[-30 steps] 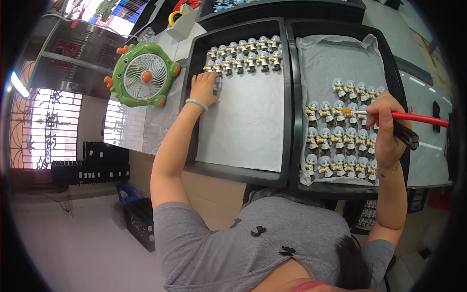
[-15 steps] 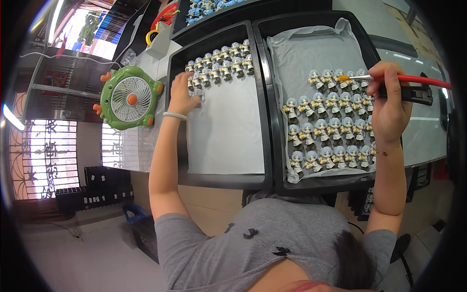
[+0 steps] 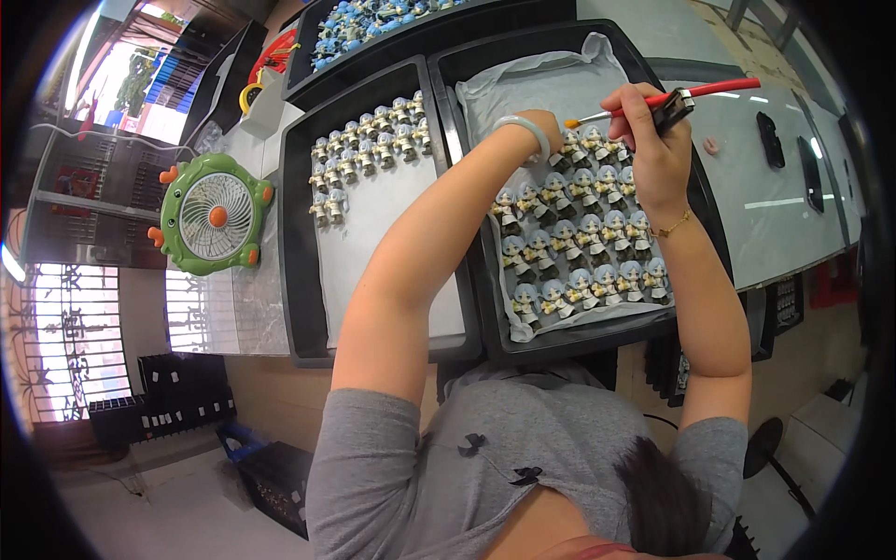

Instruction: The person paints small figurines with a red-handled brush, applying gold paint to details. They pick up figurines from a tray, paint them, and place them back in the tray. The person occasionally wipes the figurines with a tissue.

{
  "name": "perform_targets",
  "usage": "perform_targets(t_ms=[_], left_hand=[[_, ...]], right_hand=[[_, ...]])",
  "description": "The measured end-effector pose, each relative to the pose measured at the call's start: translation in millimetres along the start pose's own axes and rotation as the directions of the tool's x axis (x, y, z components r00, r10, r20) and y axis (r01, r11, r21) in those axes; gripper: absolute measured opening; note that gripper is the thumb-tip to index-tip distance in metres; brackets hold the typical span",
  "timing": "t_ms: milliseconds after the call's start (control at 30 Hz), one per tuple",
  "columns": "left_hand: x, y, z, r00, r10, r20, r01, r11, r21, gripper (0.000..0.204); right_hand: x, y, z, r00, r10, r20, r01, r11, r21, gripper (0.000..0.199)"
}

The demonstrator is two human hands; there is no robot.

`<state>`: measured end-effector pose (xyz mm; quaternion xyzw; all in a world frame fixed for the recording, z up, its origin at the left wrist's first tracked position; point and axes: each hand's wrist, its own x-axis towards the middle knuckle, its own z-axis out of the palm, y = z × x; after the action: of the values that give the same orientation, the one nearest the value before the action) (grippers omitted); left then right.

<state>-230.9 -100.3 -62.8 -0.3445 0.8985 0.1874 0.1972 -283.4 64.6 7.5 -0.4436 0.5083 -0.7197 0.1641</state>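
Item: paintbrush (image 3: 667, 96), red handle, black ferrule/clip, orange-tipped bristles. Loc: pinched in right hand (image 3: 653, 149), fingers closed round the handle, held near-level above the right tray (image 3: 597, 336); bristle tip pts toward person's left, just beside left hand.

Left hand (image 3: 546, 126): forearm crosses over from left tray to right tray; pale bangle (image 3: 525, 129) at wrist. Hand itself curled down among upper figurine rows; fingers mostly hidden behind wrist, so can't tell if grip is closed on a figurine or just touching.

Right wrist: thin gold bracelet (image 3: 674, 224).

Right tray: black, lined w/ white cloth (image 3: 541, 84); blue-haired figurines (image 3: 583, 257), several rows, upright, filling lower/mid part of liner. Upper part of liner bare.

Left tray (image 3: 299, 280): black, grey-white liner; approx 3 rows of similar figurines (image 3: 369, 149) bunched at far end, rest of liner bare.

Third tray (image 3: 392, 42), far side: black, packed w/ blue figurines, partly cut by frame edge.

Misc: green desk fan (image 3: 213, 217), round, orange knobs/feet, lying on table left of left tray. Grey tabletop (image 3: 793, 187) right of trays w/ small dark objs, too small to ID. Person wears grey tee w/ small black bows.
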Motion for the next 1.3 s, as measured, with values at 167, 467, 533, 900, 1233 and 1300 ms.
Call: perform_targets(t_ms=[167, 467, 533, 900, 1233, 1300], left_hand=[[11, -13, 14, 0.997, -0.019, -0.071, 0.015, 0.999, -0.049, 0.031], [-75, -48, -14, 0.666, 0.162, -0.728, -0.535, 0.784, -0.315, 0.028], [-113, -50, -11, 0.844, 0.019, -0.535, -0.502, 0.376, -0.778, 0.028], [-234, -65, 31, 0.907, 0.258, -0.333, -0.317, -0.104, -0.943, 0.077], [-239, -68, 39, 0.733, 0.414, -0.541, -0.571, -0.058, -0.819, 0.072], [-238, -69, 40, 0.715, 0.423, -0.557, -0.588, -0.067, -0.806, 0.073]], right_hand=[[-3, -6, 0, 0.999, -0.037, 0.03, 0.037, 0.999, 0.007, 0.024], [-5, -6, 5, 0.996, -0.087, 0.035, 0.086, 0.995, 0.05, 0.026], [-6, -8, 2, 0.996, -0.071, 0.06, 0.07, 0.997, 0.018, 0.026], [-26, -17, 15, 0.967, -0.075, 0.244, 0.064, 0.997, 0.05, 0.023], [-26, -7, 16, 0.962, 0.001, 0.274, 0.011, 0.999, -0.044, 0.025], [-27, -9, 17, 0.959, 0.001, 0.284, 0.015, 0.998, -0.054, 0.025]])
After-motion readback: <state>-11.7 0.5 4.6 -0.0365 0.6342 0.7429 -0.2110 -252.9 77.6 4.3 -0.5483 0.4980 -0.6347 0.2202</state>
